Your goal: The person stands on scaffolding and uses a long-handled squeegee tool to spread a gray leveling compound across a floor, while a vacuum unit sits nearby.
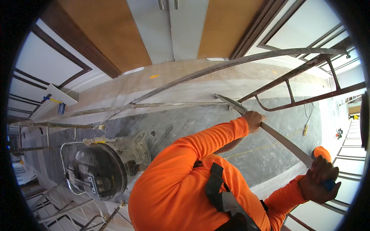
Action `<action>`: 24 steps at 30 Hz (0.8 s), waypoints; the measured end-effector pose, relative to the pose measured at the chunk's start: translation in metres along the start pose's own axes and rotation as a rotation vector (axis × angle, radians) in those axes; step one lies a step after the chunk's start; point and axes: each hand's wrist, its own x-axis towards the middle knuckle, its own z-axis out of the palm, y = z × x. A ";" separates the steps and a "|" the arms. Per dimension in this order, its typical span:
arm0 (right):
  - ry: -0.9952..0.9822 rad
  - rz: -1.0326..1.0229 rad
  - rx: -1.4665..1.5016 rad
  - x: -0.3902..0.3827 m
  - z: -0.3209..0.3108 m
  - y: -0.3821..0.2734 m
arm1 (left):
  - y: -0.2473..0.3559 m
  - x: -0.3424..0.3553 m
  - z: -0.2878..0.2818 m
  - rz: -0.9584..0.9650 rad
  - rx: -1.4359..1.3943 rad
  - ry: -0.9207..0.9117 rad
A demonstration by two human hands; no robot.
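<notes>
A long, narrow grey pole [283,140] slants across the right half of the view, its far end [221,97] near the scaffold rail. My left hand [254,121] is closed round its upper part, arm stretched out ahead. At its near end my right hand [320,181] is closed too, with a small blue piece [328,184] showing among the fingers. Both forearms are in orange sleeves. Under my left forearm a curved grey hose [233,145] shows in part; where it joins is hidden. A dark strap [214,184] hangs across my orange top.
A dusty drum-shaped vacuum [98,169] with a black top and metal handle stands at left. Metal scaffold tubes [185,104] cross in front, and a ladder-like frame [293,90] lies right. A yellow cord [254,149] runs over the grey floor. Double doors [169,34] stand ahead.
</notes>
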 end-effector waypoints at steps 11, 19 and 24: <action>-0.150 -0.013 0.068 0.007 0.020 0.010 | -0.018 -0.059 -0.036 -0.130 0.058 0.107; 0.178 0.002 0.117 0.006 0.002 0.019 | -0.018 -0.092 -0.067 -0.251 0.162 0.192; 0.269 -0.042 0.095 -0.011 -0.047 0.021 | -0.016 -0.100 -0.070 -0.230 0.155 0.317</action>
